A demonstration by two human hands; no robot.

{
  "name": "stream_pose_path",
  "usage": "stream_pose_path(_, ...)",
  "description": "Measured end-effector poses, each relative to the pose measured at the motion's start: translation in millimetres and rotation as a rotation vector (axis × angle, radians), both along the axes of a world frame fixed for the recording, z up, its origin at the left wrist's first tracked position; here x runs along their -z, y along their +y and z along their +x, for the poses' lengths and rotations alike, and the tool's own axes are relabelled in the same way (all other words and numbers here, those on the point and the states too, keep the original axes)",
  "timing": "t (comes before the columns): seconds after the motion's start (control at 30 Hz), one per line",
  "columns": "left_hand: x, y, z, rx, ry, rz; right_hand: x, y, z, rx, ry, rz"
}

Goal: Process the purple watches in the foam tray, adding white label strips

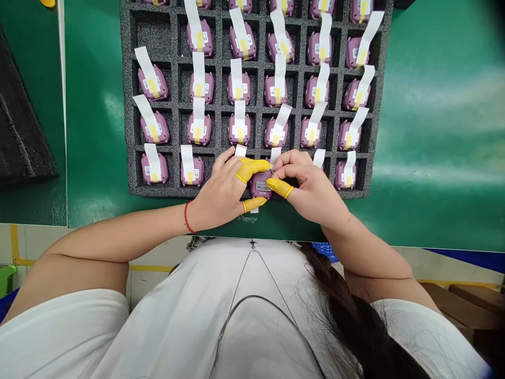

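Observation:
A small purple device [261, 184] with a barcode label sits between both my hands, over the near edge of a dark foam tray [132, 73]. My left hand [223, 192] pinches it with yellow finger cots on the index finger and thumb. My right hand [310, 184] closes on its right side, one yellow cot on the thumb. The tray's square cells hold several more purple devices [199, 129], each with a white strip and yellow tape.
The foam tray lies on a green mat [434, 131]. One empty cell [153, 34] is at the tray's far left corner. A dark foam piece [23, 137] lies at the left. The table's near edge runs below my wrists.

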State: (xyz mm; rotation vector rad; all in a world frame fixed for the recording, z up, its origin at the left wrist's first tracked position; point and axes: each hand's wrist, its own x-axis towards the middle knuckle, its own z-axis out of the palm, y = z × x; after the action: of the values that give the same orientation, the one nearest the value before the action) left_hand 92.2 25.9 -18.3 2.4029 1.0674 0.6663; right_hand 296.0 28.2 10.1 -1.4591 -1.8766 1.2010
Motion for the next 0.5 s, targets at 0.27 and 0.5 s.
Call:
stream_pose_path(0.27,-0.1,-0.3,0.1,0.0,0.023,0.019,1.8,-0.2,-0.2,-0.014,-0.026,0.021)
stream_pose_path(0.5,-0.3,-0.2,0.3,0.006,0.015,0.037,1.7,-0.8,-0.9,-0.008,-0.027,0.021)
